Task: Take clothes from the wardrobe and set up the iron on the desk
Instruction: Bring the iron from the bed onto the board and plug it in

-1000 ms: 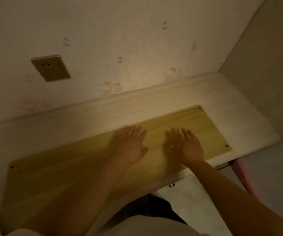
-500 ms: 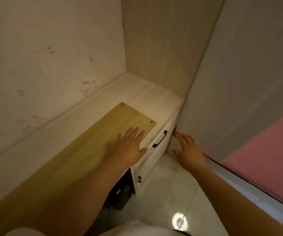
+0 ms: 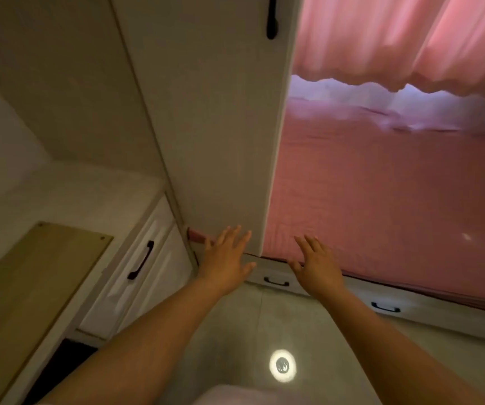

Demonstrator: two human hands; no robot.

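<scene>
Left hand: I saw my left hand [image 3: 226,258] at lower centre of the frame, fingers spread, empty, in front of the bottom of the wardrobe.
Right hand: my right hand [image 3: 317,266] was just right of it, also spread flat and gripping nothing, over the edge of the bed.
Wardrobe: the wardrobe [image 3: 215,127] filled the upper centre, its door shut, a black handle [image 3: 272,19] at the top edge.
Worktop: the worktop [image 3: 69,197] sat at lower left, a yellow board [image 3: 31,285] lying on it, a drawer [image 3: 145,258] below its right end.
Bed: the pink bed [image 3: 381,200] took the right side, a pink curtain [image 3: 396,36] above it.
Clothes, iron: I could see neither.
</scene>
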